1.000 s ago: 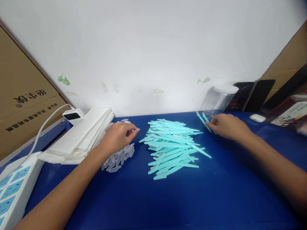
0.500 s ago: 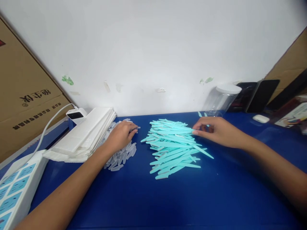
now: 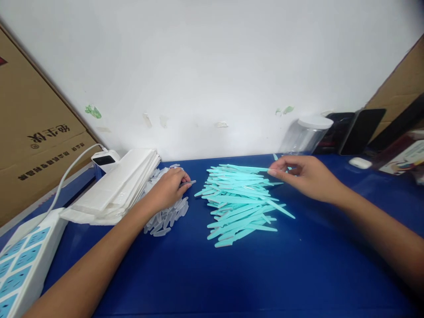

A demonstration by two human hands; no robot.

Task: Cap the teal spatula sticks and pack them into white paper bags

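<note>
A loose pile of turquoise eyebrow razors (image 3: 238, 207) lies on the blue table in front of me. At the pile's far right, my right hand (image 3: 300, 174) pinches one eyebrow razor (image 3: 253, 169) by the thin end of its handle. That razor points left, over the top of the pile. My left hand (image 3: 170, 187) is over a heap of small translucent blade caps (image 3: 170, 216) left of the razors. Between its thumb and fingers is one cap (image 3: 189, 182), its tip sticking out to the right.
Left of the caps lies a stack of white sleeves (image 3: 115, 181), with a white corded device (image 3: 105, 160) behind and a power strip (image 3: 29, 256) in front. A clear jar (image 3: 308, 134), dark phones (image 3: 362, 132) and a white case (image 3: 360, 163) stand at the back right. Cardboard (image 3: 39, 132) flanks the left.
My right hand has moved slightly up and right, drawing one razor along the pile's far edge. My left hand has shifted slightly; the cap in its fingers now sticks out more.
</note>
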